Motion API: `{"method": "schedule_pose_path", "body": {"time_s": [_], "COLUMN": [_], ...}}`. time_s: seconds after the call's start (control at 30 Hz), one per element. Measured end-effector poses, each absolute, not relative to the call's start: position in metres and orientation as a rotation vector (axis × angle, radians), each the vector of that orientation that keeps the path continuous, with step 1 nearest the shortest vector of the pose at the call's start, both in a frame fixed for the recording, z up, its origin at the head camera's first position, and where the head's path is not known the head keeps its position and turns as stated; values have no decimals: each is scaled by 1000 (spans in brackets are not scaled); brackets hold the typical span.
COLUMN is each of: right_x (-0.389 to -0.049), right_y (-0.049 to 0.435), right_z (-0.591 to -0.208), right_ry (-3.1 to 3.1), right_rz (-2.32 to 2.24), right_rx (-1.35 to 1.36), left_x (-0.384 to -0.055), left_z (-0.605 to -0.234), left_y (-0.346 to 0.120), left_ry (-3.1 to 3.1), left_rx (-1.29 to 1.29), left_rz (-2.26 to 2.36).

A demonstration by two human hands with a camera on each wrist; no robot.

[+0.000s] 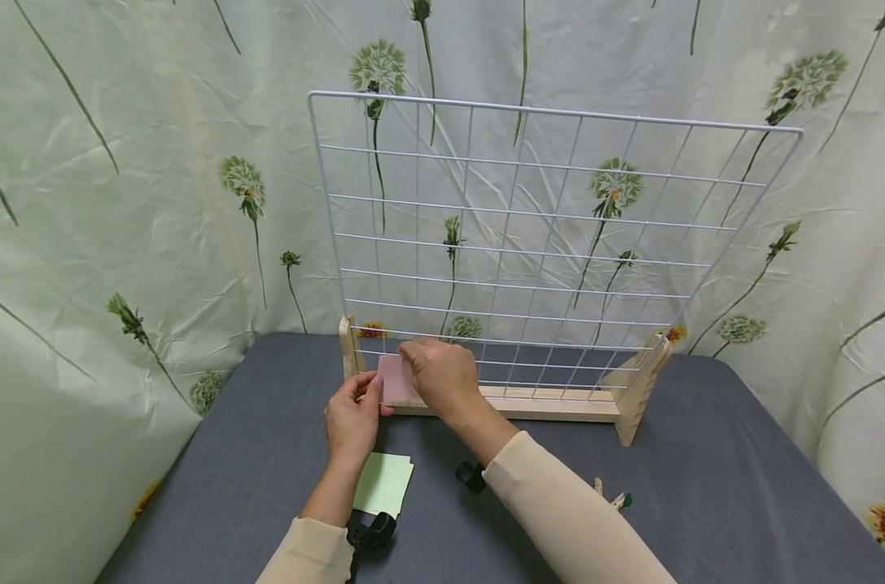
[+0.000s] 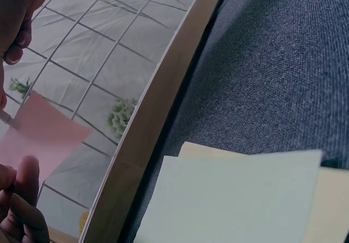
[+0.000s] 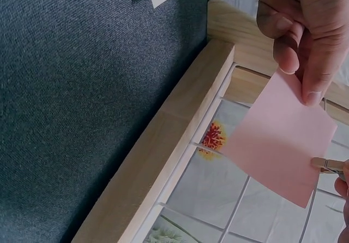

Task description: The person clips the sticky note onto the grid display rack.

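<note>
My left hand pinches a square sheet of pink paper by one corner, between thumb and fingers. The sheet lies against the lower left of a white wire grid. At the opposite edge of the paper, my right hand holds a small wooden clothespin, its tip over the sheet's edge in the right wrist view. A light green sheet rests on the table below my left hand, with cream sheets under it.
The grid stands in a wooden base with upright side pieces. Several small clothespins lie on the grey cloth-covered table, right of my right sleeve. A flower-printed curtain hangs behind. Black wrist-camera mounts sit under my wrists.
</note>
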State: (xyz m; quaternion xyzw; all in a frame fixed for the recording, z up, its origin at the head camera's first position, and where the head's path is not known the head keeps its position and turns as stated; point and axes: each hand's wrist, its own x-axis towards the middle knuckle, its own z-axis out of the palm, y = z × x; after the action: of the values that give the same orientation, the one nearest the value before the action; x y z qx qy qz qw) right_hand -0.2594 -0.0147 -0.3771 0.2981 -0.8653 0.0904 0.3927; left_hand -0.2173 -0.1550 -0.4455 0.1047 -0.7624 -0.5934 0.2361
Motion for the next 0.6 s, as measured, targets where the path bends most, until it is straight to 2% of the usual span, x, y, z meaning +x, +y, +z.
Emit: {"method": "schedule_pose_path", "body": {"time_s": [0.6], "right_x": [-257], "right_y": [-16], "right_z": [-376], "right_ry": [-2219], "right_rz": [196], "right_rx": [781], "left_x": [-216], "left_z": [-445], "left_y": [-155], "left_ry": [-2112], "left_rx": [300], "left_rz": [-1650]}}
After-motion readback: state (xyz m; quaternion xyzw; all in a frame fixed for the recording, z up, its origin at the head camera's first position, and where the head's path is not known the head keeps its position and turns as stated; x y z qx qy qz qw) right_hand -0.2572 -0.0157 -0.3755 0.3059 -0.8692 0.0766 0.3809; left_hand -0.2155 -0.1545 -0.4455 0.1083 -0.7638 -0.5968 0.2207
